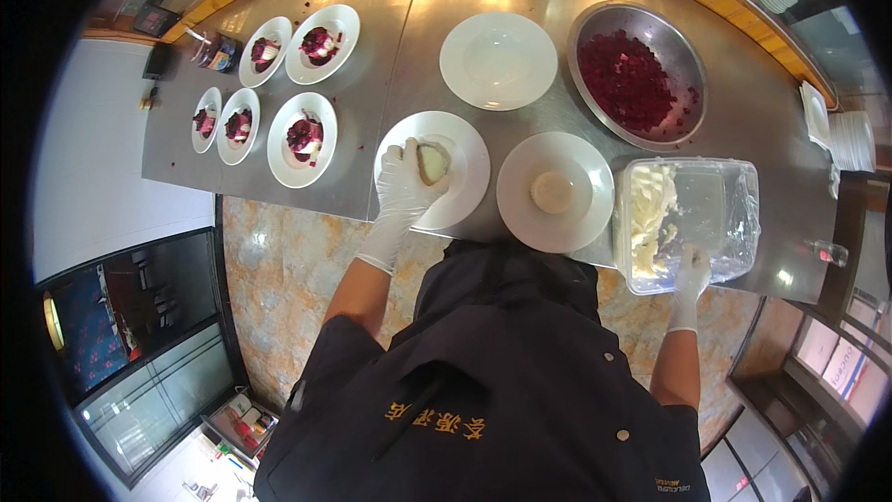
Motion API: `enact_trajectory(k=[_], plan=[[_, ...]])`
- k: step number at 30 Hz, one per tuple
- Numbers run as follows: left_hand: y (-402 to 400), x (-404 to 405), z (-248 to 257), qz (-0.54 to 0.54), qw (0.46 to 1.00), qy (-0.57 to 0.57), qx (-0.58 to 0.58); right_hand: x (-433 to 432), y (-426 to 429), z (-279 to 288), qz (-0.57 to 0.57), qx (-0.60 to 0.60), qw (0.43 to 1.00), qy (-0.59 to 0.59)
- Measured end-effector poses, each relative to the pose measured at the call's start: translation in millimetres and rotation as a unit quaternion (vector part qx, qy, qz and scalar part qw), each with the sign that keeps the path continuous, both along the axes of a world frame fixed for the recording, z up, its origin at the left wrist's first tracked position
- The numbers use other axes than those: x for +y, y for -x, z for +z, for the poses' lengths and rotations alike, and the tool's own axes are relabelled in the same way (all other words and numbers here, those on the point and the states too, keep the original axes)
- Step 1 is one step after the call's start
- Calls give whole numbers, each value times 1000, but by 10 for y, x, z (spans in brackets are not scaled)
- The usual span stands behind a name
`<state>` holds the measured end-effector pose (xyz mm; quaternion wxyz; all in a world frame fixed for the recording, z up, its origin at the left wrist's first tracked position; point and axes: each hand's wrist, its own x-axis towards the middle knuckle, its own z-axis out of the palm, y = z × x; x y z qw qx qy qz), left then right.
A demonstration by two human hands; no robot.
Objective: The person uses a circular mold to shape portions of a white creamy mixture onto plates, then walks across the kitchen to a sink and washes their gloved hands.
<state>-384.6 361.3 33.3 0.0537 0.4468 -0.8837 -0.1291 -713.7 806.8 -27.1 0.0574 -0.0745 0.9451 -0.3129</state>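
Observation:
My left hand (408, 185), in a clear glove, grips a small round mould (433, 163) with pale filling, over a wide-rimmed white plate (467, 199). Gloved too, my right hand (692, 272) is at the near side of a clear plastic container (746, 223); its fingers are bunched, and whether they hold anything cannot be told. Creamy white food (649, 213) lies along the container's left side. Between the hands, another white plate (555, 238) bears a pale round disc (552, 192). Behind it is a steel bowl (577, 70) of diced dark red food (624, 80).
A bare white plate (498, 61) stands at the back of the steel table (390, 94). Several white plates (303, 178) with white food and red dice stand at left, near a jar (216, 52). A small bottle (831, 252) and stacked plates (851, 141) are at right.

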Motion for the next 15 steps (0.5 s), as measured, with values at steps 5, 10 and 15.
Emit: enact_trajectory(k=[5,10,15], plan=[[-2,-37,24,5,1000,14,-8,39,52,-45,-5,8,1000,11],[30,-42,257,46,998,-41,-3,-25,-16,141,12,-1,1000,-7],[30,-73,374,79,986,-49,137,-114,89,76,-23,-86,969,229]])
